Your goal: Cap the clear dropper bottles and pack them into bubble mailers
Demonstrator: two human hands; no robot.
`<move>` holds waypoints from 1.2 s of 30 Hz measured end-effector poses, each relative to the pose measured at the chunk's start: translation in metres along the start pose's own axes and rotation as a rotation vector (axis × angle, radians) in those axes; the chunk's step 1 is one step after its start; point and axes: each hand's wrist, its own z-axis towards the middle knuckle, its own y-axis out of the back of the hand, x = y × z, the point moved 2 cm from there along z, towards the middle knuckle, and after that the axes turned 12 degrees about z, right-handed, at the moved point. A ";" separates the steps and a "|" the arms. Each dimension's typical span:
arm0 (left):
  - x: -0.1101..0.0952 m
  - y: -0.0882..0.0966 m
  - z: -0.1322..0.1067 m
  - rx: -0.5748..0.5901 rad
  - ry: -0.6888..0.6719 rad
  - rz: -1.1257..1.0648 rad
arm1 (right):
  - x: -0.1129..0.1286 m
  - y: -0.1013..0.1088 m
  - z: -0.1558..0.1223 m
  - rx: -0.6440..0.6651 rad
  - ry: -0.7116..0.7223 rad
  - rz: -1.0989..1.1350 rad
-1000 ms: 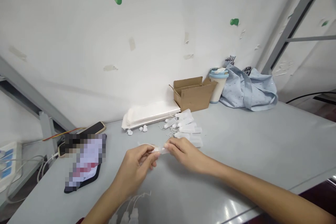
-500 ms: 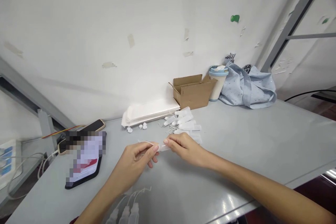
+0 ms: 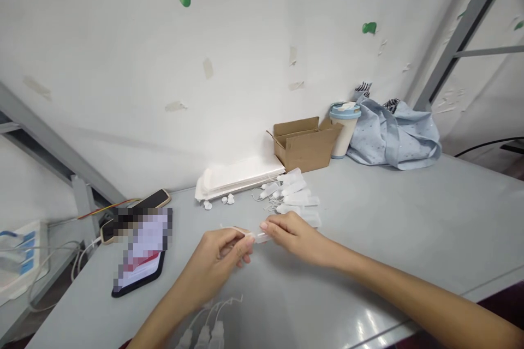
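My left hand [image 3: 219,259] and my right hand [image 3: 292,234] meet over the grey table [image 3: 409,229], both pinching one small white piece with a thin string [image 3: 256,238] between thumb and fingertips. Just beyond my right hand lies a pile of several similar small white pieces in clear wrappers [image 3: 292,196]. Three more white pieces with strings [image 3: 204,332] lie near the table's front edge under my left forearm.
A stack of flat white packets [image 3: 237,177] lies at the wall, with an open cardboard box [image 3: 303,144], a lidded cup [image 3: 346,128] and a pale blue cloth [image 3: 395,133] to its right. A tablet [image 3: 141,253] and a phone [image 3: 143,202] lie at left. Cables hang off the left edge.
The two hands stay pinched on the same small piece and have barely shifted; the view has swung slightly, so everything sits a little further right.
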 end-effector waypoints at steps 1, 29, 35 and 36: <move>0.000 -0.001 -0.001 0.018 0.012 -0.020 | 0.000 -0.001 0.000 -0.009 0.009 -0.019; 0.005 -0.002 0.001 -0.077 -0.176 0.174 | -0.002 0.002 -0.003 -0.038 0.128 -0.037; 0.000 -0.002 0.000 -0.033 -0.159 0.047 | 0.000 -0.008 -0.009 -0.087 0.317 -0.182; 0.000 -0.004 -0.001 -0.099 -0.229 0.122 | -0.002 -0.007 -0.008 -0.040 0.169 0.006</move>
